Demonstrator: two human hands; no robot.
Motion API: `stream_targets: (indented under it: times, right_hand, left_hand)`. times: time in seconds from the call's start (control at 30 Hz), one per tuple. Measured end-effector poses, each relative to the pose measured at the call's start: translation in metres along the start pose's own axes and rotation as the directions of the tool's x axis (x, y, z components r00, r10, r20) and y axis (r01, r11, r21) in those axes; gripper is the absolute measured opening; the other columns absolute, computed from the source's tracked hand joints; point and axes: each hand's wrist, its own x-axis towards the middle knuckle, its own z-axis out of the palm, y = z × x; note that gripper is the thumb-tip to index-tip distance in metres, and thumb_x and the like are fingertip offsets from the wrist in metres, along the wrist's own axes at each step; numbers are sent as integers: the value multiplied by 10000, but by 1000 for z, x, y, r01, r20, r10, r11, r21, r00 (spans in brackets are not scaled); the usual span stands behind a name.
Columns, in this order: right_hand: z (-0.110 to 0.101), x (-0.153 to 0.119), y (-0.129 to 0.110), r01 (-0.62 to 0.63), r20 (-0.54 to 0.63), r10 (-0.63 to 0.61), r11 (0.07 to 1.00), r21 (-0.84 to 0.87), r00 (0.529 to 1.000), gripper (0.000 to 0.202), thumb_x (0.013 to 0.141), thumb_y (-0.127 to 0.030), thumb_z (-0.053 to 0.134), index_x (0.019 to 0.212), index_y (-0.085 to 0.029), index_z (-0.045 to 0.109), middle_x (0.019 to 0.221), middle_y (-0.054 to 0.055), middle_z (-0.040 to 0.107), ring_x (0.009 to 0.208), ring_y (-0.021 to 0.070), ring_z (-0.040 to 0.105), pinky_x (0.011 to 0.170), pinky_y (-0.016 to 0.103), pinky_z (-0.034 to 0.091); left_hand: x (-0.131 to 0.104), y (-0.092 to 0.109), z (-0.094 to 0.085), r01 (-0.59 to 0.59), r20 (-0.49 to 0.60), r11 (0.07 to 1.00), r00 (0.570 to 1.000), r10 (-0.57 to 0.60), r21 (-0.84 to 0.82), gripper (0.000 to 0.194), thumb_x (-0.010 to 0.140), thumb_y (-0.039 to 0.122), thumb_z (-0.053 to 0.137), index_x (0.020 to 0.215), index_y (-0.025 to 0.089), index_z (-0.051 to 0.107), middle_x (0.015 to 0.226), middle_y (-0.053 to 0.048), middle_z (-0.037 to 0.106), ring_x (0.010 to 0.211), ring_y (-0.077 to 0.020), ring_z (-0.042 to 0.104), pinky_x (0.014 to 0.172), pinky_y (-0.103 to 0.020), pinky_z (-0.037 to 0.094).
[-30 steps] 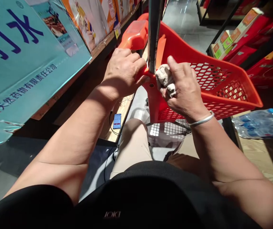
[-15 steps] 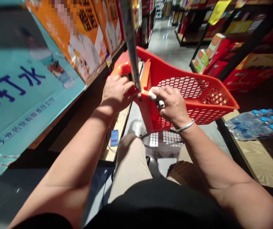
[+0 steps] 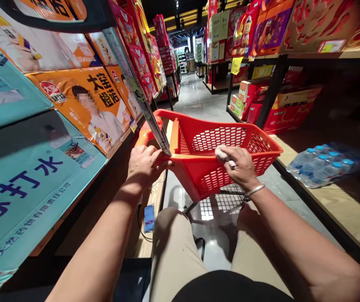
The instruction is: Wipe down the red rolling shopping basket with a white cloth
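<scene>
- One red cart (image 3: 184,171) stands between shelves (image 3: 334,205); it looks stiff, maybe slick, best held by its handle (image 3: 147,133).
- Left hand (image 3: 145,164): fingers curled over that handle, by a pole (image 3: 150,116).
- Right hand (image 3: 241,163): fingers squeezing a pale cloth (image 3: 220,154), likely soft and light, at the rim (image 3: 199,157).

Cart basket (image 3: 184,178): smooth plastic, glossy from here
Rag (image 3: 220,153): rough, matt cloth
Bracelet (image 3: 256,189): shiny metal
Shelf board (image 3: 337,209): grained wood
</scene>
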Motion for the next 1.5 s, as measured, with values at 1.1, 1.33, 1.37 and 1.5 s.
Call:
stream_targets:
  times: [1.1,1.33,1.37,1.5]
  right_hand:
    - [52,8,-89,176,-63,-174,984,18,983,462,925,-179,616,1355,-349,621,1363,32,614,1254,246,477,1009,403,358]
    - [94,-54,-57,467,135,-453,878,-105,881,238,1026,-239,537,1133,-377,698,1211,-18,673,1132,230,448,929,432,301]
    - [98,-70,-50,467,250,-431,877,-109,867,243,1037,-230,507,1111,-360,698,1213,-17,671,1116,228,448,898,423,305]
    - [107,-113,-37,435,559,-315,896,-92,767,186,1018,-243,545,987,-316,713,1059,3,679,954,205,468,777,368,304]
  left_hand:
    - [0,1,-1,-16,39,997,999,13,75,572,937,683,502,1076,181,741,899,-98,674,885,-300,580,796,-412,355]
    - [-2,-2,7,-17,-44,1000,999,17,17,514,908,663,530,1042,219,751,880,-91,676,860,-301,595,785,-410,361]
    - [-2,-3,7,-11,-45,1000,999,12,10,514,903,668,534,1041,225,753,882,-92,677,866,-305,595,784,-411,359]
    - [1,-4,8,18,-14,1000,1000,-18,-11,525,888,686,542,1027,229,758,894,-100,677,884,-321,585,774,-417,351]
